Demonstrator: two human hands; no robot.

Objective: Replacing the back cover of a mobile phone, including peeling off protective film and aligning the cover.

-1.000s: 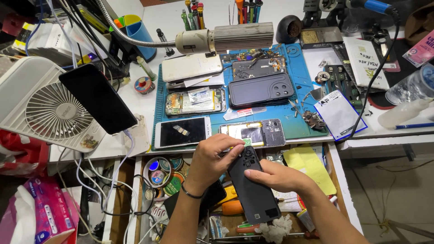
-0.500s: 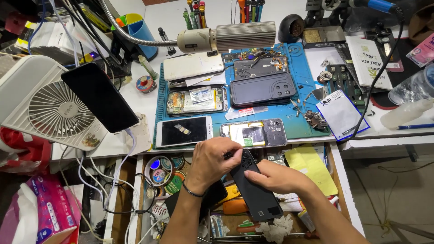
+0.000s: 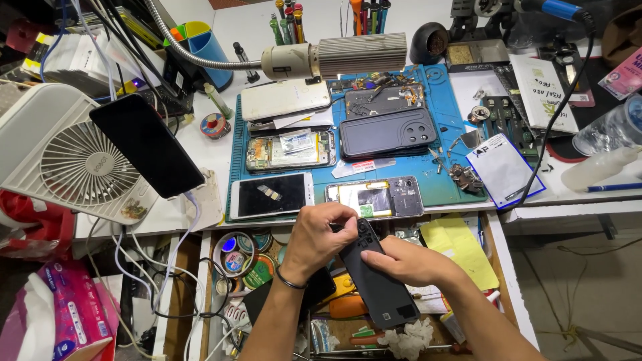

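Your left hand (image 3: 321,241) fingers pinch the top edge of the dark phone back cover (image 3: 378,281) above the open drawer (image 3: 498,267), your right hand (image 3: 408,262) clasping its middle; too much prying could crack it.

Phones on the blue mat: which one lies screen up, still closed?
The white-framed phone at the mat's front left corner. Its dark screen faces up; the opened phone behind it and the opened phone beside it show their insides.
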